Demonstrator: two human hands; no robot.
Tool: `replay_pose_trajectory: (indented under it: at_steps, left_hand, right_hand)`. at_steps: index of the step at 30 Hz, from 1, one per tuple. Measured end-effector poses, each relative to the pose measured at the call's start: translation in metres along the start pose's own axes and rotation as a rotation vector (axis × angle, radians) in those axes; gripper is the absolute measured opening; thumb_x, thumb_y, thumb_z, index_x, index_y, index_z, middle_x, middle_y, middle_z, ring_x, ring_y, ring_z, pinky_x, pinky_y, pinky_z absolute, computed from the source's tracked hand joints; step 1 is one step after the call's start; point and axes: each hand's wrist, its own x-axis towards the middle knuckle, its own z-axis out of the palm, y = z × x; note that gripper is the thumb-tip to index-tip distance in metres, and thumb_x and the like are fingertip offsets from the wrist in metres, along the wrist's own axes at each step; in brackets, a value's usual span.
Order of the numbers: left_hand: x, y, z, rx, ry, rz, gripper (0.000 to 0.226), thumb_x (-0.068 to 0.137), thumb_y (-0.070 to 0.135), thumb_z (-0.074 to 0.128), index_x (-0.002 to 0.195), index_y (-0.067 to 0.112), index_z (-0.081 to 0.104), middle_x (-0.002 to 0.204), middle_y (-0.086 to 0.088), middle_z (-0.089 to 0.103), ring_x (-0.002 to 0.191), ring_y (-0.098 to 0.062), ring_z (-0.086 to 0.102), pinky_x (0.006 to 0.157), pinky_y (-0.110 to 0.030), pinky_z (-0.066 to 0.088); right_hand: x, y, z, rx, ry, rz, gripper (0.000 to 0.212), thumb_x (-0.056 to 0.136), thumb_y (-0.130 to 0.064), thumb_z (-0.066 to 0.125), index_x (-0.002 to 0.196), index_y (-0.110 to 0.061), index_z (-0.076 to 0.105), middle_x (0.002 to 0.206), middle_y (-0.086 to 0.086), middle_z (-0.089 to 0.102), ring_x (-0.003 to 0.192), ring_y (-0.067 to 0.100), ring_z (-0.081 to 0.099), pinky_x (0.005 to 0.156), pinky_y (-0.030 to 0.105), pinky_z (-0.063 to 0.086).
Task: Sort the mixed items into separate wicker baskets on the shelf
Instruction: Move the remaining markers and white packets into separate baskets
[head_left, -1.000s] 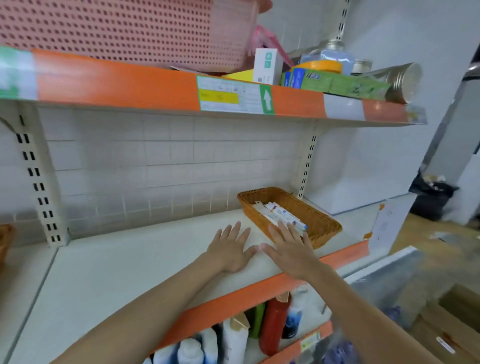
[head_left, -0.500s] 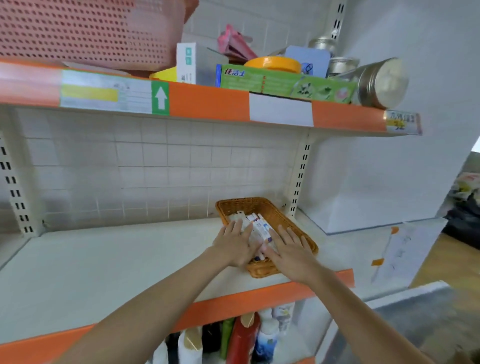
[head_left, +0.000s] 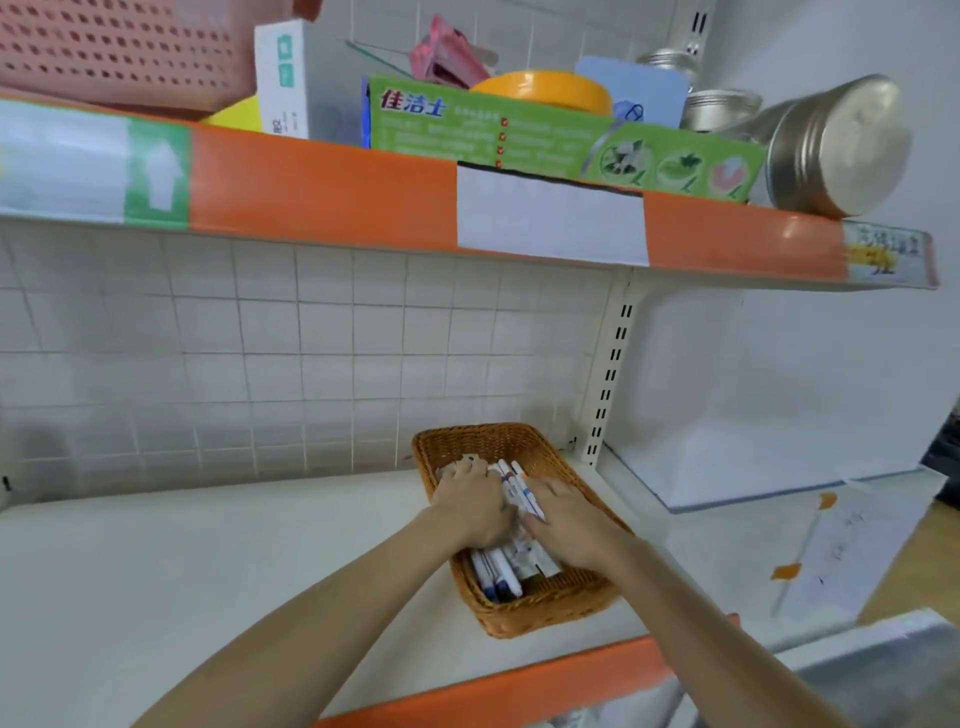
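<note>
Both hands in the wicker basket of pens

The left hand (head_left: 470, 501) and right hand (head_left: 569, 517) sit close together, fingers curled over the white pens (head_left: 498, 571) lying in the wicker basket (head_left: 545, 608) on the white shelf (head_left: 208, 571). Above, the upper shelf (head_left: 322, 187) carries a green toothpaste box (head_left: 519, 135) and metal tins (head_left: 831, 145).

Both hands are down in the wicker basket (head_left: 524, 616) on the white shelf (head_left: 208, 571): left hand (head_left: 470, 506) and right hand (head_left: 569, 517) lie over a bundle of white pens (head_left: 511, 486). Up top sit a green box (head_left: 545, 140), a metal tin (head_left: 836, 145) and a pink basket (head_left: 119, 52).
</note>
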Motion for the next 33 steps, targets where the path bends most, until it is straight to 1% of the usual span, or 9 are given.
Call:
replay_pose_trajectory:
  at_steps: [5, 9, 14, 16, 19, 21, 24, 29, 33]
  left_hand:
    - [0.025, 0.006, 0.006, 0.043, -0.036, -0.078, 0.055, 0.1, 0.045, 0.034, 0.138, 0.006, 0.041, 0.146, -0.018, 0.036, 0.136, -0.035, 0.03, 0.111, -0.046, 0.022]
    - [0.036, 0.013, 0.011, 0.086, -0.046, -0.117, 0.062, 0.098, 0.051, 0.035, 0.138, 0.004, 0.042, 0.145, -0.019, 0.037, 0.135, -0.035, 0.032, 0.112, -0.045, 0.023]
    - [0.044, 0.015, 0.018, -0.012, -0.043, -0.169, 0.068, 0.092, 0.053, 0.045, 0.139, 0.004, 0.04, 0.144, -0.017, 0.041, 0.135, -0.032, 0.035, 0.113, -0.043, 0.021]
    - [0.045, 0.012, 0.019, -0.05, -0.056, -0.169, 0.062, 0.091, 0.053, 0.046, 0.131, 0.006, 0.049, 0.136, -0.015, 0.05, 0.129, -0.03, 0.042, 0.112, -0.043, 0.022]
    - [0.047, 0.011, 0.019, -0.102, -0.064, -0.165, 0.049, 0.09, 0.053, 0.047, 0.108, 0.01, 0.062, 0.116, -0.009, 0.063, 0.115, -0.026, 0.054, 0.11, -0.042, 0.024]
    - [0.048, 0.01, 0.019, -0.129, -0.069, -0.172, 0.043, 0.09, 0.052, 0.047, 0.094, 0.012, 0.063, 0.106, -0.008, 0.066, 0.108, -0.025, 0.057, 0.11, -0.043, 0.024]
    - [0.049, 0.01, 0.019, -0.131, -0.072, -0.164, 0.033, 0.091, 0.045, 0.046, 0.083, 0.015, 0.058, 0.1, -0.008, 0.066, 0.104, -0.025, 0.058, 0.11, -0.045, 0.025]
    - [0.044, 0.011, 0.02, -0.134, 0.037, -0.176, 0.041, 0.098, 0.042, 0.039, 0.115, 0.008, 0.055, 0.118, -0.012, 0.061, 0.115, -0.028, 0.053, 0.109, -0.043, 0.027]
    - [0.039, 0.014, 0.018, -0.34, 0.186, -0.165, 0.032, 0.099, 0.035, 0.042, 0.11, 0.006, 0.051, 0.108, -0.013, 0.063, 0.099, -0.029, 0.06, 0.083, -0.037, 0.047]
  right_hand:
    - [0.02, 0.005, 0.0, -0.025, -0.008, 0.028, 0.054, 0.103, -0.028, 0.038, 0.151, -0.01, 0.022, 0.15, 0.012, 0.031, 0.134, 0.027, 0.038, 0.106, 0.033, 0.034]
    - [0.036, 0.009, -0.002, -0.075, -0.022, 0.028, 0.04, 0.102, -0.018, 0.04, 0.139, -0.005, 0.039, 0.139, 0.015, 0.044, 0.124, 0.028, 0.046, 0.099, 0.035, 0.04]
    - [0.045, 0.012, -0.003, -0.154, -0.059, 0.007, 0.041, 0.098, -0.017, 0.045, 0.137, -0.005, 0.042, 0.137, 0.017, 0.042, 0.123, 0.032, 0.046, 0.101, 0.037, 0.04]
    - [0.046, 0.013, -0.003, -0.167, -0.071, 0.009, 0.042, 0.098, -0.019, 0.044, 0.137, -0.005, 0.041, 0.138, 0.019, 0.041, 0.119, 0.033, 0.05, 0.096, 0.037, 0.044]
    - [0.046, 0.016, -0.002, -0.205, -0.072, -0.001, 0.035, 0.097, -0.021, 0.044, 0.128, -0.004, 0.048, 0.13, 0.019, 0.048, 0.11, 0.032, 0.055, 0.08, 0.034, 0.044]
    - [0.046, 0.018, -0.001, -0.227, -0.036, -0.023, 0.03, 0.097, -0.023, 0.044, 0.121, -0.005, 0.051, 0.123, 0.016, 0.054, 0.105, 0.031, 0.057, 0.071, 0.031, 0.039]
    - [0.042, 0.017, 0.003, -0.211, 0.003, -0.047, 0.028, 0.098, -0.023, 0.044, 0.119, -0.006, 0.053, 0.119, 0.015, 0.056, 0.104, 0.032, 0.058, 0.071, 0.031, 0.038]
    - [0.041, 0.017, 0.008, -0.067, 0.093, -0.039, 0.03, 0.099, -0.022, 0.042, 0.123, -0.006, 0.052, 0.124, 0.014, 0.051, 0.11, 0.032, 0.055, 0.084, 0.036, 0.044]
    - [0.041, 0.018, 0.008, 0.006, 0.214, -0.037, 0.027, 0.101, -0.025, 0.039, 0.119, -0.009, 0.052, 0.114, 0.012, 0.061, 0.1, 0.03, 0.061, 0.074, 0.035, 0.044]
